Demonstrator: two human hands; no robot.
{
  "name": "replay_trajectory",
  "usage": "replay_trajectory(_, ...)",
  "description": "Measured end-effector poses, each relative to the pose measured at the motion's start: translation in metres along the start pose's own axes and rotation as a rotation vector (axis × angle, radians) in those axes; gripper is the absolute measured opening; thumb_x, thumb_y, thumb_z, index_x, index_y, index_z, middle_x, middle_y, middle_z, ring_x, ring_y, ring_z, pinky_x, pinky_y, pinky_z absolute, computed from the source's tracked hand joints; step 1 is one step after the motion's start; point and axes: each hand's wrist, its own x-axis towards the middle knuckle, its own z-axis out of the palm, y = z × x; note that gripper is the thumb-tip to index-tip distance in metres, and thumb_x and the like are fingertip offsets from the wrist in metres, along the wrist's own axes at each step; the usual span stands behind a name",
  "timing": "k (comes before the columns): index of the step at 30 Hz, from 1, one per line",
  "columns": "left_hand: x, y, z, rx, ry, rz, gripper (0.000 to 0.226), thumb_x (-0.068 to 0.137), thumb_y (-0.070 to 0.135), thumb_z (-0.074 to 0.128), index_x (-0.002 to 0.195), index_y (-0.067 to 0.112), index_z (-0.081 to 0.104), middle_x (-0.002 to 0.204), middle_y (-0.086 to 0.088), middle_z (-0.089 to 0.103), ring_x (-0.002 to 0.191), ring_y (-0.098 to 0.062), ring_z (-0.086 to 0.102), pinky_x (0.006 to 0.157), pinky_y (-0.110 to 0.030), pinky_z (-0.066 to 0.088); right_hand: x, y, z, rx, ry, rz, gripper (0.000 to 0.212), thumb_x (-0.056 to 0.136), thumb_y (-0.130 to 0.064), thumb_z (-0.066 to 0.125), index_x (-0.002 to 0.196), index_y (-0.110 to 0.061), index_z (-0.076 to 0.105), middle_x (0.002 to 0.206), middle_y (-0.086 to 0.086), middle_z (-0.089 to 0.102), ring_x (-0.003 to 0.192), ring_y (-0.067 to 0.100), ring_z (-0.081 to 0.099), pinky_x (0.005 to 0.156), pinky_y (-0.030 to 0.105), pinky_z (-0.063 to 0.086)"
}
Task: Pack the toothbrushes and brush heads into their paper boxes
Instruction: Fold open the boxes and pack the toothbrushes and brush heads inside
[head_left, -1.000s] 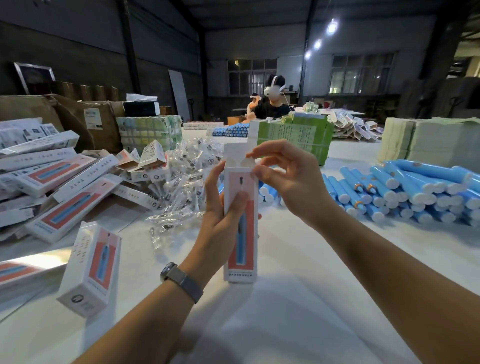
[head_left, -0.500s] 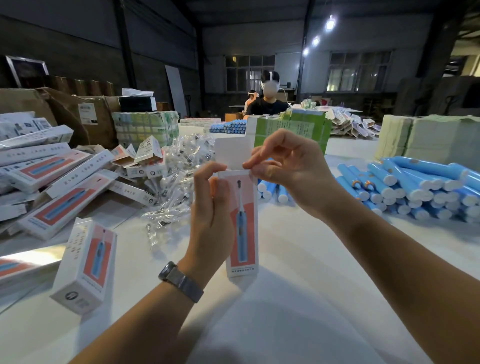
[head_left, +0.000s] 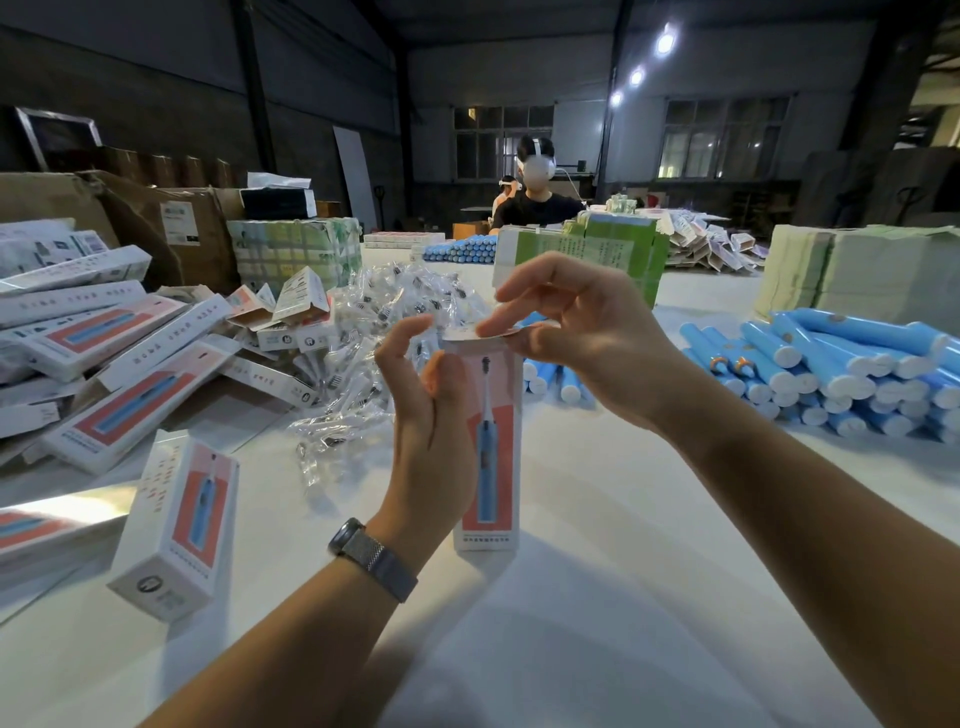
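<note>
A: Where is the toothbrush box (head_left: 491, 452)?

B: Upright at the middle of the white counter (head_left: 597, 597), its base on the surface; the left hand (head_left: 431, 415) is curled round its left side, thumb on the printed front; a watch (head_left: 371, 558) sits on that wrist.

A: And the right hand (head_left: 576, 332)?

B: At the top of the box; thumb and forefinger pinch the top flap (head_left: 480, 332), which lies nearly flat over the opening; the other fingers are lifted and spread.

A: So both grips are closed on something?

B: Yes; the left on the box body, the right on its flap.

A: What lies around?

B: A second box (head_left: 176, 525) stands tilted to the left; behind it, a heap of flat boxes (head_left: 104, 358); bagged brush heads (head_left: 374, 332) are piled beyond the left hand; blue toothbrush handles (head_left: 841, 374) are stacked to the right; a person in a headset (head_left: 537, 200) sits at the far end.
</note>
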Motion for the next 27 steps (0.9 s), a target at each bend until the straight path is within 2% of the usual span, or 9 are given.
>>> replay_trajectory(3, 0.001, 0.0, 0.0, 0.035, -0.004, 0.042, 0.017, 0.108, 0.023, 0.026, 0.118, 0.034, 0.035, 0.088, 0.027, 0.056, 0.07, -0.001, 0.058, 0.059, -0.019, 0.051, -0.001, -0.001, 0.001, 0.05, -0.018, 0.02, 0.026, 0.078, 0.005, 0.061, 0.096, -0.013, 0.062, 0.087, 0.003, 0.074, 0.095, 0.022, 0.069, 0.083, 0.039, 0.056)
replay_trajectory(5, 0.002, 0.002, 0.0, 0.042, 0.0, 0.041, 0.022, 0.107, 0.025, 0.027, 0.114, 0.043, 0.036, 0.081, 0.012, 0.057, 0.065, -0.014, 0.056, 0.058, -0.033, 0.052, -0.001, -0.003, 0.003, 0.038, 0.007, 0.02, 0.019, 0.079, -0.002, 0.068, 0.093, -0.014, 0.063, 0.084, 0.005, 0.074, 0.09, 0.024, 0.069, 0.083, 0.04, 0.055)
replay_trajectory(7, 0.002, 0.004, 0.001, 0.051, 0.013, 0.039, 0.026, 0.106, 0.026, 0.028, 0.112, 0.049, 0.038, 0.082, 0.008, 0.057, 0.068, -0.027, 0.056, 0.06, -0.047, 0.052, 0.001, -0.003, 0.007, -0.055, 0.068, -0.015, 0.022, 0.075, -0.007, 0.076, 0.09, -0.019, 0.064, 0.08, 0.002, 0.071, 0.085, 0.022, 0.068, 0.085, 0.048, 0.054)
replay_trajectory(11, 0.001, 0.005, 0.001, 0.051, 0.006, 0.053, 0.017, 0.107, 0.022, 0.028, 0.116, 0.033, 0.038, 0.089, 0.019, 0.061, 0.069, -0.022, 0.059, 0.061, -0.051, 0.051, 0.001, -0.003, 0.011, -0.2, 0.039, -0.023, 0.032, 0.078, -0.001, 0.075, 0.099, -0.022, 0.064, 0.093, 0.001, 0.068, 0.089, 0.018, 0.062, 0.084, 0.054, 0.052)
replay_trajectory(13, 0.001, 0.006, 0.001, 0.017, 0.005, 0.029, 0.015, 0.107, 0.023, 0.029, 0.115, 0.032, 0.038, 0.09, 0.019, 0.061, 0.069, -0.021, 0.06, 0.061, -0.053, 0.052, 0.0, -0.002, 0.009, -0.239, 0.021, -0.01, 0.026, 0.081, 0.003, 0.073, 0.097, -0.017, 0.066, 0.098, 0.007, 0.07, 0.095, 0.023, 0.064, 0.087, 0.056, 0.052)
replay_trajectory(15, 0.0, 0.006, 0.002, -0.028, -0.001, 0.003, 0.013, 0.106, 0.026, 0.03, 0.114, 0.033, 0.038, 0.088, 0.02, 0.061, 0.071, -0.017, 0.06, 0.061, -0.05, 0.054, -0.001, -0.002, 0.009, -0.236, 0.03, -0.007, 0.022, 0.083, 0.004, 0.072, 0.09, -0.016, 0.066, 0.096, 0.013, 0.071, 0.096, 0.027, 0.067, 0.088, 0.056, 0.051)
replay_trajectory(19, 0.001, 0.004, 0.003, -0.1, -0.015, 0.012, 0.013, 0.102, 0.038, 0.038, 0.113, 0.032, 0.037, 0.082, 0.013, 0.063, 0.066, -0.006, 0.059, 0.057, -0.024, 0.052, -0.002, -0.004, 0.011, -0.275, 0.042, -0.012, 0.019, 0.082, 0.005, 0.072, 0.091, -0.012, 0.069, 0.093, 0.009, 0.071, 0.094, 0.024, 0.068, 0.085, 0.053, 0.054)
replay_trajectory(23, 0.002, 0.002, 0.003, -0.063, -0.028, 0.042, 0.008, 0.104, 0.036, 0.036, 0.111, 0.033, 0.035, 0.08, 0.014, 0.064, 0.063, -0.005, 0.058, 0.055, -0.024, 0.05, -0.001, -0.005, 0.013, -0.321, 0.042, -0.026, 0.012, 0.083, 0.003, 0.072, 0.091, -0.005, 0.072, 0.088, 0.007, 0.071, 0.086, 0.025, 0.068, 0.08, 0.046, 0.057)
replay_trajectory(27, 0.001, 0.001, 0.003, 0.001, -0.052, 0.068, 0.01, 0.106, 0.034, 0.032, 0.115, 0.037, 0.031, 0.083, 0.012, 0.063, 0.065, -0.013, 0.064, 0.057, -0.031, 0.057, 0.001, -0.006, 0.012, -0.329, 0.058, -0.059, 0.011, 0.084, 0.001, 0.071, 0.085, -0.009, 0.073, 0.077, 0.001, 0.071, 0.071, 0.015, 0.066, 0.068, 0.031, 0.056)
